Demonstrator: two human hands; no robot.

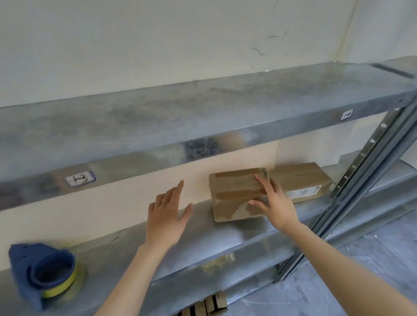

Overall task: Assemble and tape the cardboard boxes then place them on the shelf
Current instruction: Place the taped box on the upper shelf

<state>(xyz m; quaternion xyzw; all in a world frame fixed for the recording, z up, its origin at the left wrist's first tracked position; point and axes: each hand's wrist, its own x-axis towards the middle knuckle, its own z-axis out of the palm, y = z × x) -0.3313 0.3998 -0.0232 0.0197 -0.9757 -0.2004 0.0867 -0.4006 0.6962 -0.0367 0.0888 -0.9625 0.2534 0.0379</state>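
The fingers (263, 182) of your right hand (274, 203) lay pretty much straight on the taped box (234, 196), thumb on its front, pressing rather than gripping. Your left hand (167, 212) hovered just beside it, spread wide and holding nothing. The box sat on the shelf (184, 239) just beside a second box (304, 181), so I'd say you were finishing the shelving step, and next you'd need the flat cardboard (192, 314) below and the tape dispenser (45, 273).

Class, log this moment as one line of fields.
phase: shelving; right hand: touching taped box on shelf; left hand: open, free; other box: alongside
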